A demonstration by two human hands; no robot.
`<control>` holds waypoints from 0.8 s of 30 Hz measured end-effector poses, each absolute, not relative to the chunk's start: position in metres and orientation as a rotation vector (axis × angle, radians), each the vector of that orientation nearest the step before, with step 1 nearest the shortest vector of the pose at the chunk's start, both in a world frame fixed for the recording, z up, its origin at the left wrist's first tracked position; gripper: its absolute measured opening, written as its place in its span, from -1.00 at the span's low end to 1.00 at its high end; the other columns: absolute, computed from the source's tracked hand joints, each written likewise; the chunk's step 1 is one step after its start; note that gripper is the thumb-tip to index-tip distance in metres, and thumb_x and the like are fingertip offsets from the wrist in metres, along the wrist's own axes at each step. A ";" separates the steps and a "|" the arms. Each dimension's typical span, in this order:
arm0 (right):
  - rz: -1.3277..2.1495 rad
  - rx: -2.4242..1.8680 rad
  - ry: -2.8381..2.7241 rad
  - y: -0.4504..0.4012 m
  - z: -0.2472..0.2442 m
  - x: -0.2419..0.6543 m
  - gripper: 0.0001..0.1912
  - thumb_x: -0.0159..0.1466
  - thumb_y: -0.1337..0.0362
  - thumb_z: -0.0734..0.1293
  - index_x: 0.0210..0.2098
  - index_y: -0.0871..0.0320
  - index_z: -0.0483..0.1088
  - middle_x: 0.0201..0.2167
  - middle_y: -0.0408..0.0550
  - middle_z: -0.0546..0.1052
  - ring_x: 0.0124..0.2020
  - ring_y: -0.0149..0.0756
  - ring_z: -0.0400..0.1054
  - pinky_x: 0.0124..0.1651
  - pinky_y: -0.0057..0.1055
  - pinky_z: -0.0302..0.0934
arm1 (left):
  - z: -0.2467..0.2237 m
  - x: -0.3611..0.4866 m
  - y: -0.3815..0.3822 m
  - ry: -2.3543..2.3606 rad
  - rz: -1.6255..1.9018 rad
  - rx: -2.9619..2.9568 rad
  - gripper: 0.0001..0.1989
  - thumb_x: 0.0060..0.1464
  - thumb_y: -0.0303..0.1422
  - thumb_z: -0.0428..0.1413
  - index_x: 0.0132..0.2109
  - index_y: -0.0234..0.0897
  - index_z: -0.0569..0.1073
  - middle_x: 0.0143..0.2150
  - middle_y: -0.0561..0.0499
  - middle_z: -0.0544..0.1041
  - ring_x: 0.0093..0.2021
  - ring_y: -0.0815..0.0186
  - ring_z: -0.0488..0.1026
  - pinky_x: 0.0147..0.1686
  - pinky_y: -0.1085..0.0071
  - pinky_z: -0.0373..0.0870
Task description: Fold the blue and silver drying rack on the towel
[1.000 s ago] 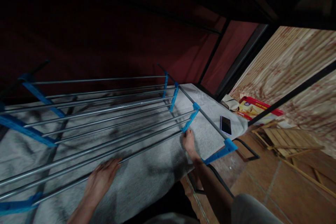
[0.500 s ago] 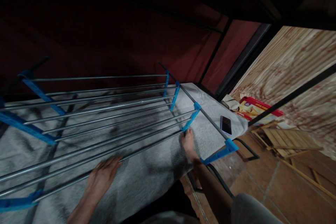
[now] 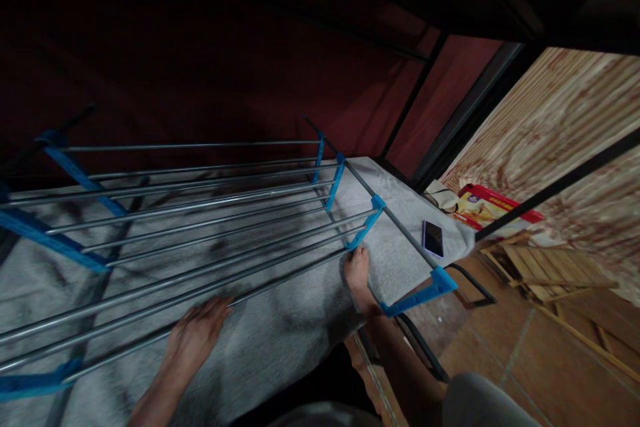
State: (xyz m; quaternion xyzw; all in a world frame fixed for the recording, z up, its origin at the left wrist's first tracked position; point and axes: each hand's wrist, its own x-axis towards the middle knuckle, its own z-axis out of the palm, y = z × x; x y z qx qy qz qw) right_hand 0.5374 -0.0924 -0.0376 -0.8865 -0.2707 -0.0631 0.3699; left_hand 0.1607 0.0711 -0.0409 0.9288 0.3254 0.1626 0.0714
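Note:
A rack of grey metal tubes (image 3: 200,260) joined by blue plastic brackets (image 3: 367,225) lies across a grey blanket. My left hand (image 3: 197,333) is closed over the nearest tube (image 3: 285,280), its fingers wrapped round from above. At that tube's right end, my right hand (image 3: 357,272) is closed where the tube meets the lower end of a bracket; its fingertips are partly hidden. Right of my right forearm, another blue bracket (image 3: 420,297) sticks out from the side tube (image 3: 403,230) with no cross tube in it.
A phone (image 3: 433,238) lies on the blanket (image 3: 280,340) at the right. Beyond the edge are a red and yellow box (image 3: 493,203), a folded wooden chair (image 3: 550,270) and a tiled floor (image 3: 500,347). Dark frame bars (image 3: 415,97) rise by the red wall.
The view has shifted slightly. Both hands keep their places on the nearest tube, and the right wrist has barely moved.

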 end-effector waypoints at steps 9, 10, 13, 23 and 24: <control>-0.193 -2.365 -0.623 -0.087 -0.044 0.537 -0.73 0.23 0.46 0.14 -0.14 0.23 0.38 -0.21 0.22 0.48 -0.08 0.02 0.41 0.06 -0.09 0.24 | -0.037 0.163 0.068 0.995 0.528 2.766 -0.48 0.30 -0.08 -0.20 -0.03 -0.15 0.60 -0.06 -0.08 0.67 -0.07 0.10 0.61 -0.02 0.17 0.52; -0.195 -2.376 -0.620 -0.087 -0.044 0.538 -0.73 0.21 0.46 0.15 -0.15 0.23 0.39 -0.21 0.23 0.49 -0.08 0.03 0.41 0.06 -0.09 0.25 | -0.036 0.164 0.068 0.999 0.535 2.754 -0.49 0.29 -0.09 -0.19 -0.04 -0.15 0.60 -0.06 -0.09 0.67 -0.07 0.10 0.61 -0.02 0.17 0.52; -0.181 -2.404 -0.626 -0.088 -0.044 0.537 -0.73 0.18 0.44 0.17 -0.15 0.23 0.39 -0.19 0.26 0.50 -0.05 0.07 0.40 0.06 -0.07 0.24 | -0.029 0.167 0.063 1.013 0.532 2.724 -0.52 0.30 -0.13 -0.17 -0.04 -0.16 0.60 -0.06 -0.11 0.67 -0.05 0.09 0.60 0.00 0.15 0.51; 0.034 -2.478 -0.721 -0.098 -0.038 0.547 -0.60 0.19 0.25 0.18 -0.07 0.35 0.39 -0.10 0.43 0.47 0.03 0.23 0.37 0.03 0.04 0.24 | -0.008 0.171 0.041 1.034 0.500 2.582 -0.64 0.34 -0.27 -0.11 0.03 -0.15 0.56 -0.05 -0.09 0.63 -0.06 0.18 0.55 0.08 0.17 0.42; 0.056 -2.488 -0.717 -0.099 -0.038 0.549 -0.60 0.20 0.23 0.18 -0.07 0.33 0.39 -0.10 0.41 0.48 0.02 0.21 0.38 0.02 0.03 0.24 | -0.007 0.170 0.040 1.036 0.494 2.584 -0.64 0.35 -0.27 -0.10 0.06 -0.16 0.54 -0.03 -0.10 0.62 -0.03 0.18 0.53 0.11 0.15 0.40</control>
